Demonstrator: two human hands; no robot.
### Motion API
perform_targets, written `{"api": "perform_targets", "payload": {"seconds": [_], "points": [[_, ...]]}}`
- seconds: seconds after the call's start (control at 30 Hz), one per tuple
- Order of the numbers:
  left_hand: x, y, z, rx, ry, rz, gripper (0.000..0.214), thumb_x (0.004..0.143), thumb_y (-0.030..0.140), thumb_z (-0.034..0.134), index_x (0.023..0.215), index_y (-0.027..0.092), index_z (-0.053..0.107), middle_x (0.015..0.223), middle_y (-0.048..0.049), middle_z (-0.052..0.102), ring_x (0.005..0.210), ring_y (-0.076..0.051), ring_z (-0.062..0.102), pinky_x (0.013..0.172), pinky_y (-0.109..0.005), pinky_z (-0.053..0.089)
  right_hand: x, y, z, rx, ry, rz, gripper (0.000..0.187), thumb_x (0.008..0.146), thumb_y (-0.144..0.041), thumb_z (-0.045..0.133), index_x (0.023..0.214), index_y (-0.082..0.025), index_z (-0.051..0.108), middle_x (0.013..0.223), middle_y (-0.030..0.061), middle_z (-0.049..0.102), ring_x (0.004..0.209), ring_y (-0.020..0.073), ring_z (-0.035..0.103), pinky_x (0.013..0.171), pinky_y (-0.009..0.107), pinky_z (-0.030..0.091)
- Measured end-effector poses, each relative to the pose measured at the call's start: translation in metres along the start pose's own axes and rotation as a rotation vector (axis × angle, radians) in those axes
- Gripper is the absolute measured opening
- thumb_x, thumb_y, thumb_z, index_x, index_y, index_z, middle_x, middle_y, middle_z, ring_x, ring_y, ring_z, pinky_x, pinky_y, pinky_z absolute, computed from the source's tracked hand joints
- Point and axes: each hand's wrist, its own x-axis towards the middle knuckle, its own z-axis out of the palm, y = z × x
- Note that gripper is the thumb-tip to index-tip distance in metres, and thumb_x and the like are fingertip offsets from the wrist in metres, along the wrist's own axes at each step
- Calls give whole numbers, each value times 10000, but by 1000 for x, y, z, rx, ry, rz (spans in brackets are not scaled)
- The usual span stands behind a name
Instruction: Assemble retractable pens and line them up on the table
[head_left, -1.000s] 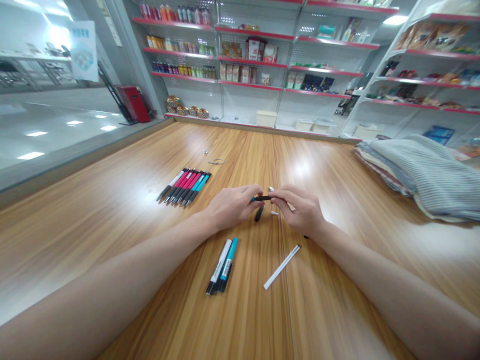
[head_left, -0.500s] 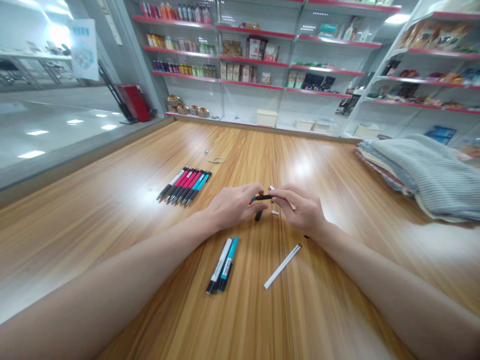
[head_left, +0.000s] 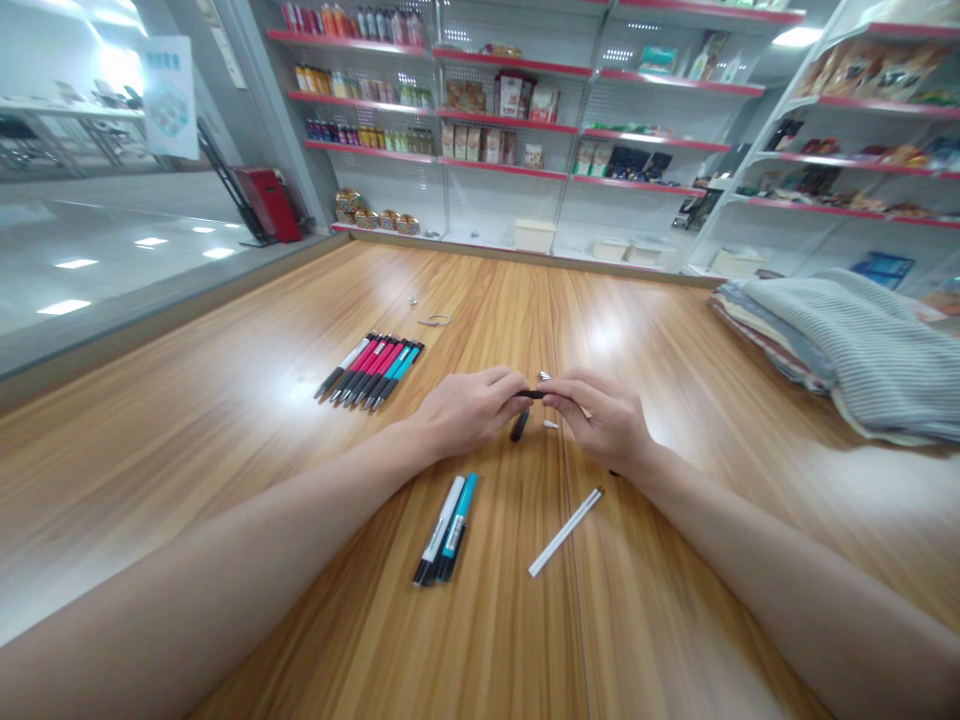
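Between my hands is a pen (head_left: 533,394), with only its black grip section showing; fingers cover the rest. My left hand (head_left: 474,410) is closed around one end, and my right hand (head_left: 600,412) pinches the other. Just below the fingers lies a loose black grip piece (head_left: 520,425). Small silver tips (head_left: 544,376) rest behind the right fingertips, and a small white piece (head_left: 550,425) lies under that hand. Nearer to me are a white pen barrel (head_left: 442,520) and a teal one (head_left: 460,520), side by side. Two thin white refills (head_left: 565,533) lie to their right.
A row of assembled pens (head_left: 371,372) in white, pink and teal lies at the left on the wooden table (head_left: 240,480). Beyond it are a thin loop (head_left: 435,321) and a tiny metal bit (head_left: 412,301). Folded cloths (head_left: 847,345) sit at the right; stocked shelves stand behind.
My left fingers have closed in around the pen, covering the teal part that showed before. The right hand and the things on the table stay where they were.
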Motion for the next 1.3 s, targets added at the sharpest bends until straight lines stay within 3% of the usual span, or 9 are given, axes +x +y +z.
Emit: {"api": "perform_targets", "payload": {"seconds": [0.1,0.23,0.4,0.57,0.7,0.87,1.03,1.17,1.3], "points": [[0,1,-1,22,-18,-5,310,980,390,327,998,197,568,961,-48,638,847,-174,635,703,-275,460,-1,1,0,1,-5,-5,199,893,-168,574,1069,-201,660,955,67,693,862,164,657,759,288,546],[0,1,-2,-46,17,8,297,947,429,419,1097,193,520,1033,-50,639,933,-181,627,733,-271,465,-1,2,1,0,-10,-4,199,898,-179,567,1074,-203,657,957,72,692,861,169,659,750,293,549],[0,0,0,36,-18,8,308,980,365,325,959,198,584,922,-44,627,799,-153,618,661,-256,442,-1,1,1,3,-12,-10,200,901,-187,561,1072,-210,661,940,65,694,860,170,660,757,293,551],[0,0,0,-26,23,6,294,954,425,398,1075,195,537,1014,-52,635,900,-177,625,696,-267,455,-1,1,1,-7,-13,-10,193,900,-179,563,1065,-203,660,936,70,693,845,168,659,732,288,546],[0,0,0,38,-17,5,317,986,370,306,958,196,570,945,-45,625,795,-153,624,655,-260,440,-1,1,1,-9,-11,-27,187,893,-166,573,1057,-192,659,927,73,693,836,168,657,728,289,543],[0,0,-1,-23,16,19,302,949,433,411,1090,188,516,1028,-53,628,915,-179,624,704,-267,457,-2,1,2,-8,-11,-30,195,894,-166,570,1068,-199,652,935,71,692,844,167,658,732,289,545],[0,0,0,48,-16,22,323,984,381,311,951,192,571,937,-46,608,792,-158,617,650,-265,442,-3,2,2,-3,-18,-34,192,888,-146,578,1060,-184,653,931,74,691,845,162,654,745,286,540],[0,0,0,-24,18,25,315,950,438,404,1069,177,534,1027,-59,613,903,-182,621,714,-278,466,-3,2,3,1,-20,-30,186,890,-147,577,1057,-172,654,930,79,688,846,162,651,737,282,535],[1,2,-1,-3,-17,13,278,969,375,370,1053,196,566,991,-46,609,864,-172,625,715,-280,468,-4,3,3,-3,-25,-20,189,890,-152,577,1061,-180,654,932,76,690,847,166,654,738,282,533]]}}
